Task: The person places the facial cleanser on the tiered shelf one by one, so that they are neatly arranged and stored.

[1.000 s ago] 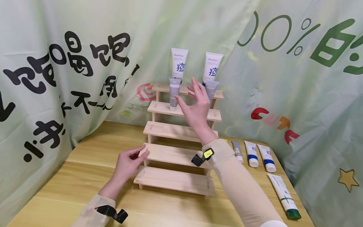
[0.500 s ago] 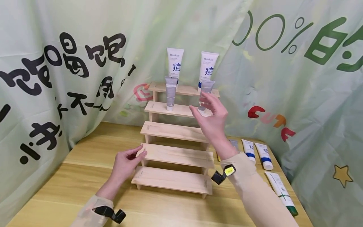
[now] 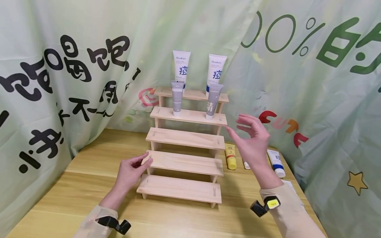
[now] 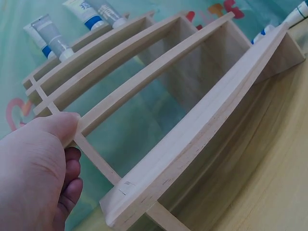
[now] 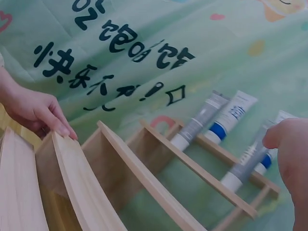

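The right hand (image 3: 253,145) moves off the right-hand grey tube (image 3: 213,101), leaving its label uncovered, and is now beyond the stand's (image 3: 185,136) right edge. A yellow tube (image 3: 231,156) shows whole beside that edge; the right sleeve (image 3: 291,208) now covers most of the green-capped tube (image 3: 289,185) near the tabletop's (image 3: 166,218) right edge.

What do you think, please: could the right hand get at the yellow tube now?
Probably yes: the right hand is empty, and in the head view nothing seems to lie on the yellow tube beside the wooden stand.
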### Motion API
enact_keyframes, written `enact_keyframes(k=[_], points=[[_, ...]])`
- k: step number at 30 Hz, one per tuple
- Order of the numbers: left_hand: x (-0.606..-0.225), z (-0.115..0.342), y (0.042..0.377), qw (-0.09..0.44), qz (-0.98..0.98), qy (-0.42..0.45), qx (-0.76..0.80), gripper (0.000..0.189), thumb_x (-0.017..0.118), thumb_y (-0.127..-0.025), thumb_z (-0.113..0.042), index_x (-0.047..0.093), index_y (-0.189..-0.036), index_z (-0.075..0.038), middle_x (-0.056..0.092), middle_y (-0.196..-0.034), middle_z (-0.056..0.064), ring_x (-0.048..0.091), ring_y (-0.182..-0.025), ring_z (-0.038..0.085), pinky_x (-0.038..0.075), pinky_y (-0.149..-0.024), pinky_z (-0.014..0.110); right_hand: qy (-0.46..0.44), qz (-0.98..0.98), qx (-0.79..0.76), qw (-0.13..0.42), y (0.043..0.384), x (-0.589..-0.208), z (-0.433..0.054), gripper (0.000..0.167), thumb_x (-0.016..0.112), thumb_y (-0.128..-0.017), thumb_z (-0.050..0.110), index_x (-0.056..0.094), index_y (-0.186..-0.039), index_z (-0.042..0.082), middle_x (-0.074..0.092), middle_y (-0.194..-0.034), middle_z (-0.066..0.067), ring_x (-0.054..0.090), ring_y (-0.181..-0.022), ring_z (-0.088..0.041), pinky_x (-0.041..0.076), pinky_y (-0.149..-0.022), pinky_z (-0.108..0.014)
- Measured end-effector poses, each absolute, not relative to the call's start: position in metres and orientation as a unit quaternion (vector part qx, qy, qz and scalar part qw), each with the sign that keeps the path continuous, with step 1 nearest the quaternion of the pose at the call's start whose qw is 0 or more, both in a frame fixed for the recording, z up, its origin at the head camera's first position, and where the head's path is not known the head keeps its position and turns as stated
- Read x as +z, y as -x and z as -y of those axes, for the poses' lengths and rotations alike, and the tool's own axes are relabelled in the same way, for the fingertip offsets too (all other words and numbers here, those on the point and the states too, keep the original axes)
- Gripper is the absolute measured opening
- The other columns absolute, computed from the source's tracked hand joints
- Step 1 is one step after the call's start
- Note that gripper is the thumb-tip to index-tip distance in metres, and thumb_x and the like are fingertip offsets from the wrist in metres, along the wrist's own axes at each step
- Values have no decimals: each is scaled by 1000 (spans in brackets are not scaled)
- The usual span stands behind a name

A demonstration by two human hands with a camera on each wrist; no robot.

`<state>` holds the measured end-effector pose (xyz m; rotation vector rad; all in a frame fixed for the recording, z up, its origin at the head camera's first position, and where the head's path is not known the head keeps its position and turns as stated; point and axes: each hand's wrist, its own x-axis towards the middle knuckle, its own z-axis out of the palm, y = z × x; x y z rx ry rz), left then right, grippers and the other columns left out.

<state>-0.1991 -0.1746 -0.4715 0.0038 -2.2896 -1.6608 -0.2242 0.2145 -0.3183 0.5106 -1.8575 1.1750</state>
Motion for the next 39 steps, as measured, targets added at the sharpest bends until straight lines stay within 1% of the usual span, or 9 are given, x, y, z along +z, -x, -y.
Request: enact_keyframes(k=[3,8,10,15,19,23,27,32,39], points=[[-472,174,199,159,797,0,-583,41,89,-90,-34,80,-123,-12,78,-106,11,59,-81,17,51,-68,22,-197,750,465,427,212,-317,-227,43,89,-74,-17,74,-114,-9,70,-121,-16,69,-103,-19,57,-90,-25],[-473,174,199,151,801,-1,-580,44,88,-90,-37,80,-125,-13,77,-116,13,60,-86,18,52,-72,20,-161,772,451,419,191,-319,-250,39,88,-74,-19,73,-110,-13,69,-122,-20,64,-111,-9,54,-90,-19],[-473,174,198,150,802,-2,-578,45,88,-90,-39,79,-126,-13,77,-117,14,60,-88,18,52,-73,20,-135,786,442,411,189,-327,-265,40,88,-75,-17,73,-112,-11,68,-124,-15,62,-113,-6,52,-91,-16],[-472,175,198,152,799,-1,-582,44,89,-90,-36,80,-125,-12,77,-111,13,59,-84,19,51,-70,21,-80,811,435,384,185,-351,-301,45,90,-77,-11,74,-119,-5,66,-128,-8,64,-103,1,50,-91,-13],[-471,174,197,154,797,1,-584,43,89,-90,-35,80,-124,-12,78,-106,12,58,-81,18,51,-68,22,-58,823,437,358,177,-363,-320,49,91,-78,-9,74,-123,-2,66,-128,-8,63,-102,3,49,-90,-11],[-471,174,197,153,797,-1,-584,43,89,-90,-35,80,-124,-12,78,-104,11,57,-81,18,50,-67,22,-41,834,436,336,169,-374,-336,48,91,-79,-7,74,-123,-2,66,-127,-4,63,-104,2,48,-89,-9],[-471,174,197,150,797,-3,-585,44,89,-90,-36,79,-125,-11,78,-109,13,58,-83,18,51,-68,22,-28,840,435,322,165,-386,-350,48,91,-79,-7,74,-123,-3,65,-125,2,62,-102,3,48,-87,-8],[-471,175,198,149,798,-3,-583,45,88,-90,-37,79,-126,-11,76,-119,14,59,-86,18,52,-71,21,-24,857,412,308,162,-401,-366,48,90,-82,-3,72,-126,-3,67,-122,-4,60,-102,8,47,-86,-7],[-471,174,197,149,799,-4,-582,45,88,-90,-37,79,-126,-12,77,-117,14,59,-84,18,51,-70,22,27,894,371,249,154,-427,-391,51,88,-91,17,68,-133,-3,65,-127,-15,53,-99,13,44,-80,-3]])
